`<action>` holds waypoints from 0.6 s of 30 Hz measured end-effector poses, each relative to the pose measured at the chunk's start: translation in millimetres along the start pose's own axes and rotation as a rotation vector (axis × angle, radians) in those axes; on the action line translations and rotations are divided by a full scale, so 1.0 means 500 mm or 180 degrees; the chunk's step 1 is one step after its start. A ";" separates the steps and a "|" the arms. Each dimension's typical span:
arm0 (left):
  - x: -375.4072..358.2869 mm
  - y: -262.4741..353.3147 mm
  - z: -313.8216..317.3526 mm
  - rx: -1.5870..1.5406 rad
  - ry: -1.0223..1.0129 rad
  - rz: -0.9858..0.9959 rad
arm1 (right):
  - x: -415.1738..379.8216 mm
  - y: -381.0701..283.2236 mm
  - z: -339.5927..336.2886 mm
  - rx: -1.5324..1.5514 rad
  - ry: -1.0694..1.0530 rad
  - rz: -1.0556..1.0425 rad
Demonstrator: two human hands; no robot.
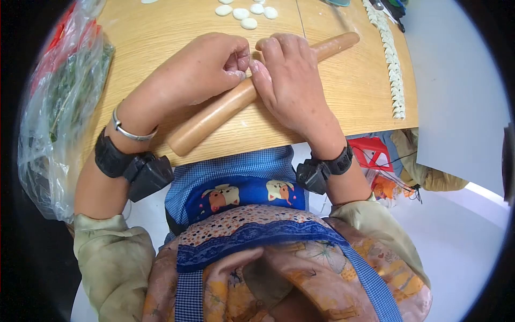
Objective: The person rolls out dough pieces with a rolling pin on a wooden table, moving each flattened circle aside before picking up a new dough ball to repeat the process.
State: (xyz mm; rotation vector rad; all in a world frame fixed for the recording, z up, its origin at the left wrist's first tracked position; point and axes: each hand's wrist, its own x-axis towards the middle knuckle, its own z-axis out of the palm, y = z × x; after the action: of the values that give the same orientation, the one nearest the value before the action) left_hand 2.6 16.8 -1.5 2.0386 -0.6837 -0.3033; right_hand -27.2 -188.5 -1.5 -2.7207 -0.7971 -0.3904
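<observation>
- Lying which way, that pin (217,115)?
- Near left to far right on the table (343,91), right hand (292,86) draped loosely over its middle. Left hand (214,67) curled beside it, can't tell what's pinched.

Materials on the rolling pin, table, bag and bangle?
Rolling pin: likely wood, smooth with a slight sheen; brown, faintly streaked.
Table: wood or wood-look laminate; grain lines show, but can't tell which.
Bag: thin clear plastic, glossy; wrinkles glint, greens show through.
Bangle: probably polished metal; silvery shine.
</observation>
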 end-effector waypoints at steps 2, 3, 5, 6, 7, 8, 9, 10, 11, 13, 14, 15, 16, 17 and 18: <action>0.004 -0.003 -0.001 0.0008 -0.0055 -0.0002 | -0.026 0.002 -0.010 0.0097 0.0023 -0.0043; 0.004 -0.005 -0.001 0.0010 -0.0106 -0.0006 | -0.046 0.003 -0.017 0.0194 0.0040 -0.0089; 0.002 -0.001 -0.003 -0.0037 -0.0123 -0.0068 | -0.098 0.006 -0.035 0.0067 -0.0036 -0.0094; 0.000 0.002 -0.005 -0.0081 -0.0159 -0.0121 | -0.118 0.005 -0.040 -0.0062 -0.0105 -0.0079; -0.003 0.005 -0.007 -0.0090 -0.0158 -0.0128 | -0.134 0.003 -0.040 -0.0060 -0.0116 -0.0081; -0.005 0.009 -0.010 0.0137 -0.0200 -0.0068 | -0.148 0.000 -0.041 -0.0092 -0.0132 0.0039; -0.005 0.014 -0.011 0.0371 -0.0252 0.0005 | -0.156 -0.002 -0.042 -0.0128 -0.0137 0.0170; -0.007 0.013 -0.009 0.0377 -0.0276 0.0023 | -0.157 -0.003 -0.041 -0.0135 -0.0125 0.0198; -0.009 0.009 -0.008 0.0466 -0.0278 0.0115 | -0.156 -0.005 -0.038 -0.0150 -0.0102 0.0208; -0.011 0.013 -0.008 0.0566 -0.0284 0.0210 | -0.153 -0.007 -0.034 -0.0161 -0.0068 0.0222; -0.012 0.014 -0.006 0.0575 -0.0299 0.0232 | -0.153 -0.007 -0.033 -0.0162 -0.0064 0.0224; -0.013 0.015 -0.006 0.0583 -0.0307 0.0252 | -0.153 -0.007 -0.033 -0.0165 -0.0061 0.0219; -0.011 0.014 -0.002 0.0583 -0.0309 0.0245 | -0.153 -0.005 -0.034 -0.0158 -0.0064 0.0218; -0.012 0.008 0.002 0.0632 -0.0279 0.0333 | -0.153 -0.005 -0.035 -0.0164 -0.0072 0.0211; -0.011 0.008 0.004 0.0679 -0.0250 0.0421 | -0.153 -0.005 -0.036 -0.0171 -0.0082 0.0203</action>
State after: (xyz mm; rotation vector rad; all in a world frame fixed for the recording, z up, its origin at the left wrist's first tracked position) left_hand -4.1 16.9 0.6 2.1790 -0.9291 -0.2426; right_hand -94.1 -229.3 -9.8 -2.7982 -0.7142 -0.3687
